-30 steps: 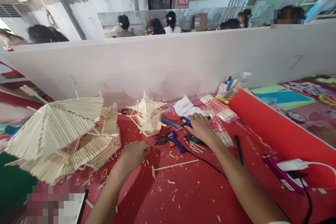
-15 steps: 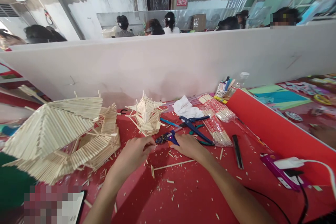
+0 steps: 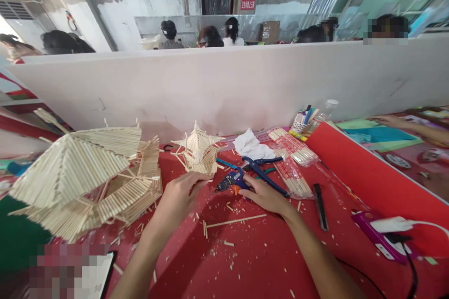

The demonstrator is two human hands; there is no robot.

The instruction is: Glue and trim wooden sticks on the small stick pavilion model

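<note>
My right hand [image 3: 265, 195] grips a blue glue gun [image 3: 231, 180], lifted a little off the red table [image 3: 252, 252], its nozzle pointing left. My left hand [image 3: 180, 196] is closed with its fingertips pinched near the nozzle, just below a small stick-built pavilion [image 3: 198, 151]; anything between the fingers is too small to see. A large stick-built roof model [image 3: 84, 177] stands at the left. One long loose stick [image 3: 235, 220] lies in front of both hands.
Blue-handled scissors [image 3: 264, 170], packs of sticks [image 3: 293, 168], a white cloth [image 3: 252, 147] and a pen cup [image 3: 302, 120] lie behind my right hand. A purple power strip [image 3: 380, 238] sits at the right. A red divider [image 3: 365, 173] and white partition [image 3: 224, 84] bound the table.
My right hand left the scissors, came toward me, took the glue gun and raised it. My left hand moved up toward the small pavilion.
</note>
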